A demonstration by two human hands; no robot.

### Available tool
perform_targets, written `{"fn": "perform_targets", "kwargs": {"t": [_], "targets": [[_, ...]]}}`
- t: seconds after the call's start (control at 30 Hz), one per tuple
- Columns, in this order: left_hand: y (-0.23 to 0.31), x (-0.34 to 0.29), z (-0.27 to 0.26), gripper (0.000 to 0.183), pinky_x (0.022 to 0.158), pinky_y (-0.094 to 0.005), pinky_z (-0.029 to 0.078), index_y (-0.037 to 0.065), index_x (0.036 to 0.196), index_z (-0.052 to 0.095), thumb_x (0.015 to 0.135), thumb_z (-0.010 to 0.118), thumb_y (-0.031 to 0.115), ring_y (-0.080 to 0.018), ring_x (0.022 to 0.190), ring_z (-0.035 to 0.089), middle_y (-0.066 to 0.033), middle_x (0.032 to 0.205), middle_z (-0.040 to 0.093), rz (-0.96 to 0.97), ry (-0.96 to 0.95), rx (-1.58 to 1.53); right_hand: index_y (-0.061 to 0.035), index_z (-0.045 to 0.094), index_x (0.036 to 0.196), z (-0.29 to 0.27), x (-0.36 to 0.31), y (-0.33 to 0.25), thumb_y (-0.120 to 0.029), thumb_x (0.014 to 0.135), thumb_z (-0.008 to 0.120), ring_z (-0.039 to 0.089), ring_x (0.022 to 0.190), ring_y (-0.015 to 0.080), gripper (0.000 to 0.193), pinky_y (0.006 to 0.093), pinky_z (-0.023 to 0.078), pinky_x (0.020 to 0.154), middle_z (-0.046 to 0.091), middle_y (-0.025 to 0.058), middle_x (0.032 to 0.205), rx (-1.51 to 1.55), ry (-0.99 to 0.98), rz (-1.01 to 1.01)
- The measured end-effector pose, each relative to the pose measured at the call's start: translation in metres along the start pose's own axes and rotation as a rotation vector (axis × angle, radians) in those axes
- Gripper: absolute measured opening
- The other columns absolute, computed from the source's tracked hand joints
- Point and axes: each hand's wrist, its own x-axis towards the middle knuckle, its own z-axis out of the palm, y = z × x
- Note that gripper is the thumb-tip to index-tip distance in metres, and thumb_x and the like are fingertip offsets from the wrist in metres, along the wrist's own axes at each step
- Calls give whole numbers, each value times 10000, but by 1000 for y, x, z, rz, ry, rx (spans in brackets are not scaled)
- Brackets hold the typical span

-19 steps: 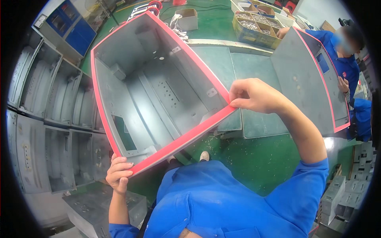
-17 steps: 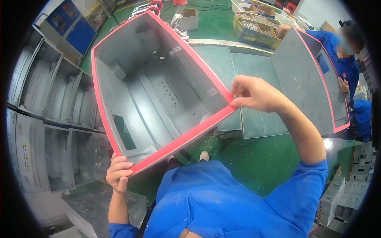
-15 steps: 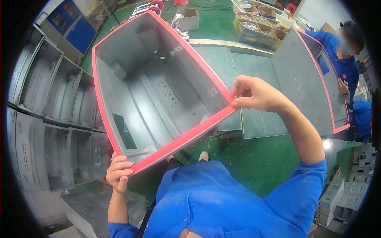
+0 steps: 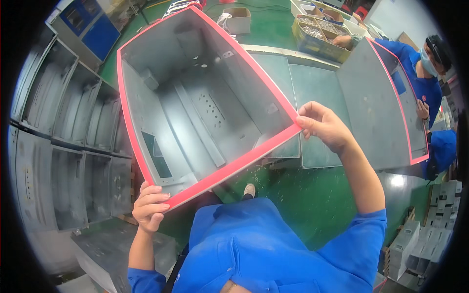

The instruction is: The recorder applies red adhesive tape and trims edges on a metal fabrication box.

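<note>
Tilted in front of me is a large grey metal box (image 4: 183, 127), its open side facing up and a red strip (image 4: 234, 167) running around the rim. A rectangular cutout and several small holes show inside it. My left hand (image 4: 149, 207) grips the near left corner, fingers curled over the red rim. At the right corner, my right hand (image 4: 326, 128) is closed on the rim with the thumb on top; the fingertips beneath are partly hidden.
A grey-green worktable (image 4: 320, 105) lies beyond the box. To the right, a co-worker (image 4: 415, 73) holds a similar red-rimmed box (image 4: 369, 100) and reaches into a divided bin (image 4: 312, 46) of small parts. Metal housings (image 4: 63, 93) are stacked at left; more grey parts (image 4: 408, 246) stand at lower right.
The box has shifted slightly to the right. My right hand has turned at the corner, its wrist and forearm lower and closer in. My left hand keeps its grip.
</note>
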Motion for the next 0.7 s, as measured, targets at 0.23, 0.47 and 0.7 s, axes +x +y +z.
{"fn": "perform_targets", "kwargs": {"t": [0.23, 0.47, 0.7], "targets": [[-16, 8, -18, 292, 949, -397, 308, 76, 845, 678, 797, 586, 350, -269, 981, 556, -81, 947, 646, 271, -196, 99, -80, 542, 903, 24, -12, 0, -227, 833, 584, 473, 680, 74, 168, 212, 408, 634, 534, -5, 792, 117, 243, 37], [-30, 28, -22, 335, 911, -408, 328, 54, 986, 621, 779, 617, 317, -276, 986, 546, -83, 1029, 624, 566, -354, 88, -30, 566, 934, 45, -18, 23, -175, 838, 577, 513, 681, 88, 174, 236, 432, 643, 574, 6, 788, -23, 683, -142], [-44, 41, -34, 477, 942, -393, 327, 37, 1143, 537, 755, 629, 298, -274, 1132, 483, -108, 1199, 533, 712, -483, -5, -20, 504, 1136, 160, -47, 4, 66, 733, 433, 491, 1092, 290, 419, 361, 378, 922, 522, 160, 1143, -1088, 1027, -656]]}}
